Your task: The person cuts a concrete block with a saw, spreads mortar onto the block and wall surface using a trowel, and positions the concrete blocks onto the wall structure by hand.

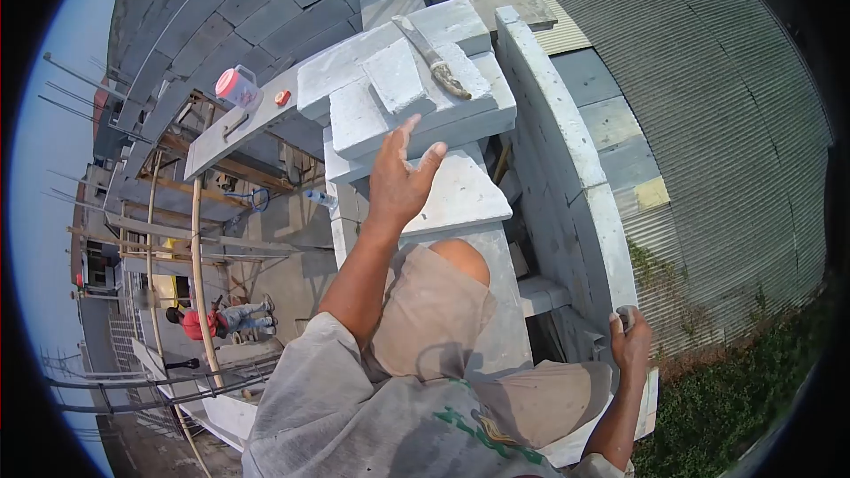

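Observation:
My left hand is open, its thumb and fingers spread, with nothing in it. Its fingertips are at the near edge of a small cut piece of pale lightweight concrete block; I cannot tell whether they touch. That piece rests on a stack of larger blocks. Across the stack lies a long, worn knife-like tool, its dark end pointing toward me. My right hand is closed at the end of the block wall on the right, around something small and greyish that I cannot make out.
A pink-lidded jug and a small red object stand on a ledge at left. Below, a person in red is near bamboo poles. Corrugated roofing lies beyond the wall; a gap runs beside it.

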Demonstrator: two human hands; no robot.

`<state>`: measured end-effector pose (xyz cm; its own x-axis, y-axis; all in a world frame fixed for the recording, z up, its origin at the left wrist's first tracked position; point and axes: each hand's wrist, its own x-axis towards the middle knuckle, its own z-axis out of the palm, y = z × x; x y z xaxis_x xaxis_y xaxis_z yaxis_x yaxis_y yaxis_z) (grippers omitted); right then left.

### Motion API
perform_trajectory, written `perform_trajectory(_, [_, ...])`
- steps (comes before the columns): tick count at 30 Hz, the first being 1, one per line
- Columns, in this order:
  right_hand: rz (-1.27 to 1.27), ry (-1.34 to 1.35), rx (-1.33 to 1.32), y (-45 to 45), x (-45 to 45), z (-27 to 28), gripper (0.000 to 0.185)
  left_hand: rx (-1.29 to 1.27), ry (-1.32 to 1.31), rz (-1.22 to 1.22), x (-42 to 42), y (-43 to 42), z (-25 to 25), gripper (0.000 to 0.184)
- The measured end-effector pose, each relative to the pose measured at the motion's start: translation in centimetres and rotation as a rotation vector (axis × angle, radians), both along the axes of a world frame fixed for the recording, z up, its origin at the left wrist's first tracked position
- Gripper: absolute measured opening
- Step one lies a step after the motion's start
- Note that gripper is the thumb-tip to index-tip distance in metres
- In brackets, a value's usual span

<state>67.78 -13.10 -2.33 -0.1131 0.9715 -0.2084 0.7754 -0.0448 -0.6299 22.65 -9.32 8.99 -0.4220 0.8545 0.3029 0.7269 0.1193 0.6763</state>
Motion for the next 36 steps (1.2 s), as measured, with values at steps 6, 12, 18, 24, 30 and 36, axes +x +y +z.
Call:
perform_trajectory(6, [0.093, -0.004, -0.026, 4.3, -9.1, 0.1, 0.022, -0.225, 0.192, 0.356, -10.8, 11.4, -4.2, 0.101])
perform_trajectory(12, [0.185, -0.027, -0.038, 9.5, -15.3, 1.5, 0.025, -0.461, 0.029, 0.491, -14.1, 17.4, -8.5, 0.114])
perform_trajectory(18, [0.25, 0.143, 0.049, 19.9, -28.3, 1.1, 0.031, -0.469, 0.052, 0.271, -16.9, 13.6, -7.9, 0.108])
perform_trajectory(24, [0.37, 0.048, 0.378, 27.9, -41.6, -2.4, 0.044, -0.273, 0.152, -0.183, -17.5, 1.6, -7.8, 0.099])
perform_trajectory(30, [0.515, -0.324, 0.397, 27.9, -46.5, -1.2, 0.055, -0.439, 0.161, -0.562, -15.1, -4.1, -10.2, 0.104])
perform_trajectory(36, [0.54, -0.317, 0.496, 28.9, -47.1, -2.0, 0.046, -0.626, 0.286, -0.851, -13.8, -2.5, -17.0, 0.111])
